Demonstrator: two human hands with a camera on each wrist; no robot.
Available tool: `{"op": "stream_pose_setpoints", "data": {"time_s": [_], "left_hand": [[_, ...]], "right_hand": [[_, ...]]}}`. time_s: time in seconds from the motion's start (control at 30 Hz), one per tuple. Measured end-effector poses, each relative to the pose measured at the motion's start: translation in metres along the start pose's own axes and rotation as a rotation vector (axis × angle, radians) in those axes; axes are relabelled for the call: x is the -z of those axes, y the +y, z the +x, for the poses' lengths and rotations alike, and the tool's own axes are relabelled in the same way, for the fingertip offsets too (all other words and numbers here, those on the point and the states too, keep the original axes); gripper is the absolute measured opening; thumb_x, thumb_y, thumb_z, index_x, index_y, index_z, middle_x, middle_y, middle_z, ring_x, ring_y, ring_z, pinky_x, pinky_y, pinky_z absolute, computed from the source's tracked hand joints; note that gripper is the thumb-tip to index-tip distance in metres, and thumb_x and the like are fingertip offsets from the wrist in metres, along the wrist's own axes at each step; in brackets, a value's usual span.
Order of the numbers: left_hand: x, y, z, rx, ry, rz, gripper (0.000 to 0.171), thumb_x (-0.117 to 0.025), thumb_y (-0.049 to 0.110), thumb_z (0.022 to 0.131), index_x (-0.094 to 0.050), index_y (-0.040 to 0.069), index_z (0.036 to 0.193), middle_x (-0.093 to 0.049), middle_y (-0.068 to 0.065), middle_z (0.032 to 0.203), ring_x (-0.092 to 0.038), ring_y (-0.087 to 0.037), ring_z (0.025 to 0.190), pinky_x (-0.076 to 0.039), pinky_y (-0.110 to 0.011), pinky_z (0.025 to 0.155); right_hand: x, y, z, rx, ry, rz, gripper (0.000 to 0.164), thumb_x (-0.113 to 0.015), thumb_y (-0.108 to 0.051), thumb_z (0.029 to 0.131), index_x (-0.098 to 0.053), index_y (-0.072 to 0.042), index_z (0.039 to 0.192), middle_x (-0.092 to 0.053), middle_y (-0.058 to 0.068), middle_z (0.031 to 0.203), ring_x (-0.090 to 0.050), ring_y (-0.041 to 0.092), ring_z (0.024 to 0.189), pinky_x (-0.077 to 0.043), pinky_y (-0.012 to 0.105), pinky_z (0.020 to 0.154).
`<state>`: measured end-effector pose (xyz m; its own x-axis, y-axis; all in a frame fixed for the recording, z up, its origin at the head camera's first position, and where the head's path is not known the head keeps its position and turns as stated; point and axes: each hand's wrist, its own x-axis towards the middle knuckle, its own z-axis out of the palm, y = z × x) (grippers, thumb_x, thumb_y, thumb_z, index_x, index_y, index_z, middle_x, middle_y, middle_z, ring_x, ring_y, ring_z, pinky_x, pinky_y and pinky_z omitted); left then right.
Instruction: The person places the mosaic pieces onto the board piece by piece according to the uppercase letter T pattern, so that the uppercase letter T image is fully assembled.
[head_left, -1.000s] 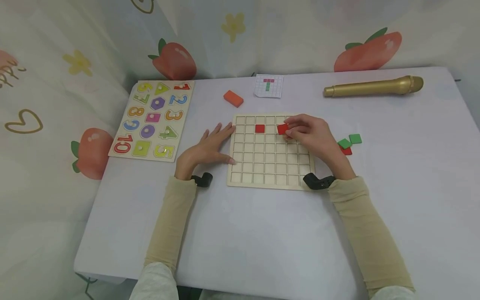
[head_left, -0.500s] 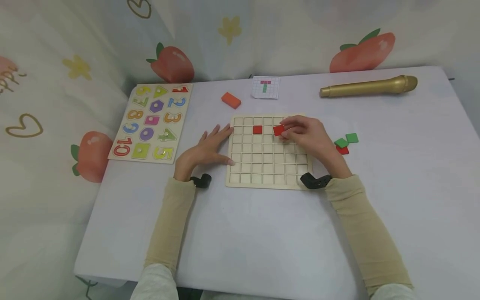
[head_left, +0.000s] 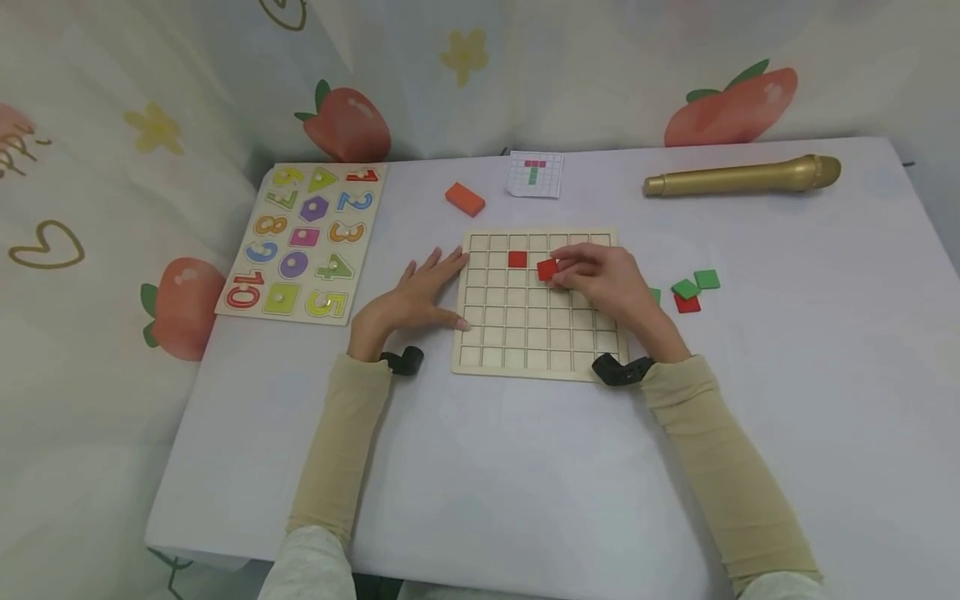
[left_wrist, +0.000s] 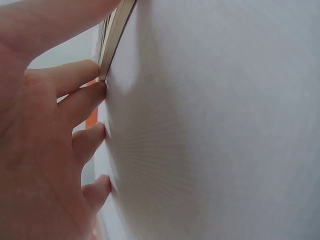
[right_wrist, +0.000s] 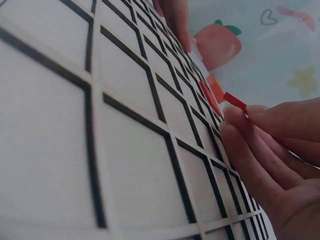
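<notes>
My right hand (head_left: 603, 279) pinches a red square tile (head_left: 547, 269) between thumb and fingers, above the wooden grid board (head_left: 517, 337). In the right wrist view the held tile (right_wrist: 235, 102) is tilted, its edge apart from the grid. One other red tile (head_left: 517, 259) lies in a cell in the board's second row, left of the held one. My left hand (head_left: 408, 302) spreads at the board's left edge, with thumb and fingertips touching it. The left wrist view shows the fingers (left_wrist: 82, 102) reaching the table and the board's side (left_wrist: 116, 37).
Loose green tiles (head_left: 707, 279) and a red tile (head_left: 687, 304) lie right of the board. Behind it are an orange block (head_left: 465, 199) and a pattern card (head_left: 535, 174). A number puzzle (head_left: 303, 242) lies left; a gold microphone (head_left: 742, 177) lies back right.
My right hand has carried the red tile leftward and slightly nearer to me, toward the placed tile. A further green tile now shows beside the right wrist. The left hand stays put.
</notes>
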<state>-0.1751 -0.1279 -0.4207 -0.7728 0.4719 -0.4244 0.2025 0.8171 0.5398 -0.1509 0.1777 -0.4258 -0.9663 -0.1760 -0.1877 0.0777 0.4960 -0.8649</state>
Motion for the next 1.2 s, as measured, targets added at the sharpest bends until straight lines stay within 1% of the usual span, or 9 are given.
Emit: {"op": "stream_pose_setpoints", "data": {"time_s": [0.1, 0.2, 0.33, 0.43, 0.53, 0.7, 1.0, 1.07, 1.2], "left_hand": [[0.001, 0.001, 0.000, -0.002, 0.002, 0.002, 0.110, -0.085, 0.036, 0.084, -0.014, 0.021, 0.167, -0.003, 0.005, 0.175, 0.011, -0.020, 0.161, 0.014, -0.045, 0.129], [0.002, 0.001, 0.001, -0.007, 0.004, 0.000, 0.111, -0.085, 0.036, 0.084, -0.014, 0.021, 0.167, -0.004, 0.004, 0.175, 0.011, -0.020, 0.161, 0.014, -0.046, 0.129], [0.001, 0.000, 0.002, -0.006, 0.001, -0.001, 0.111, -0.086, 0.036, 0.084, -0.014, 0.020, 0.167, -0.003, 0.004, 0.175, 0.011, -0.020, 0.161, 0.014, -0.046, 0.130], [0.000, 0.000, 0.003, -0.004, -0.002, -0.002, 0.111, -0.086, 0.036, 0.083, -0.015, 0.020, 0.167, -0.003, 0.004, 0.175, 0.011, -0.020, 0.161, 0.014, -0.046, 0.130], [-0.002, -0.001, 0.004, -0.008, -0.002, -0.002, 0.111, -0.086, 0.036, 0.083, -0.015, 0.021, 0.167, -0.004, 0.004, 0.175, 0.011, -0.021, 0.161, 0.013, -0.047, 0.130], [-0.004, -0.002, 0.002, -0.013, -0.005, -0.013, 0.111, -0.087, 0.036, 0.083, -0.016, 0.021, 0.167, -0.004, 0.004, 0.175, 0.011, -0.020, 0.161, 0.013, -0.047, 0.130], [-0.004, -0.005, 0.000, -0.025, 0.009, -0.006, 0.112, -0.087, 0.036, 0.082, -0.016, 0.020, 0.167, -0.005, 0.003, 0.175, 0.010, -0.021, 0.161, 0.013, -0.047, 0.130], [-0.004, -0.004, 0.000, -0.026, 0.011, -0.007, 0.112, -0.087, 0.036, 0.082, -0.016, 0.021, 0.167, -0.005, 0.003, 0.175, 0.010, -0.021, 0.161, 0.013, -0.047, 0.130], [-0.003, -0.004, 0.002, -0.020, 0.012, -0.008, 0.112, -0.087, 0.037, 0.082, -0.015, 0.021, 0.167, -0.005, 0.004, 0.175, 0.010, -0.021, 0.161, 0.013, -0.047, 0.130]], "right_hand": [[-0.004, 0.000, 0.002, 0.011, 0.021, -0.017, 0.037, -0.073, -0.014, 0.096, -0.068, -0.009, 0.132, -0.077, 0.013, 0.110, -0.072, 0.019, 0.100, -0.052, 0.022, 0.091], [-0.007, 0.001, 0.003, 0.038, 0.052, -0.036, 0.036, -0.074, -0.014, 0.095, -0.069, -0.008, 0.131, -0.075, 0.014, 0.111, -0.071, 0.021, 0.099, -0.050, 0.016, 0.082], [-0.011, 0.002, 0.005, 0.041, 0.091, -0.061, 0.035, -0.072, -0.014, 0.096, -0.069, -0.007, 0.131, -0.072, 0.014, 0.111, -0.069, 0.023, 0.096, -0.049, 0.018, 0.079], [-0.015, 0.003, 0.007, 0.023, 0.110, -0.060, 0.035, -0.071, -0.014, 0.097, -0.069, -0.007, 0.131, -0.072, 0.014, 0.110, -0.069, 0.020, 0.090, -0.049, 0.018, 0.076], [-0.018, 0.004, 0.010, 0.015, 0.129, -0.034, 0.034, -0.070, -0.014, 0.098, -0.069, -0.006, 0.131, -0.072, 0.015, 0.108, -0.069, 0.015, 0.079, -0.052, 0.016, 0.071], [-0.023, 0.007, 0.014, 0.013, 0.156, 0.009, 0.035, -0.068, -0.013, 0.098, -0.068, -0.005, 0.132, -0.074, 0.016, 0.102, -0.065, 0.008, 0.063, -0.052, 0.016, 0.060], [-0.028, 0.009, 0.018, 0.046, 0.172, -0.038, 0.034, -0.068, -0.013, 0.098, -0.071, -0.009, 0.131, -0.070, 0.011, 0.096, -0.060, 0.007, 0.060, -0.048, 0.017, 0.055], [-0.027, 0.009, 0.018, 0.057, 0.167, -0.053, 0.036, -0.067, -0.013, 0.098, -0.070, -0.009, 0.134, -0.070, 0.010, 0.098, -0.060, 0.007, 0.061, -0.047, 0.017, 0.056], [-0.022, 0.008, 0.016, 0.046, 0.124, -0.008, 0.039, -0.065, -0.014, 0.099, -0.066, -0.009, 0.138, -0.071, 0.011, 0.106, -0.063, 0.009, 0.066, -0.050, 0.018, 0.060]]}}
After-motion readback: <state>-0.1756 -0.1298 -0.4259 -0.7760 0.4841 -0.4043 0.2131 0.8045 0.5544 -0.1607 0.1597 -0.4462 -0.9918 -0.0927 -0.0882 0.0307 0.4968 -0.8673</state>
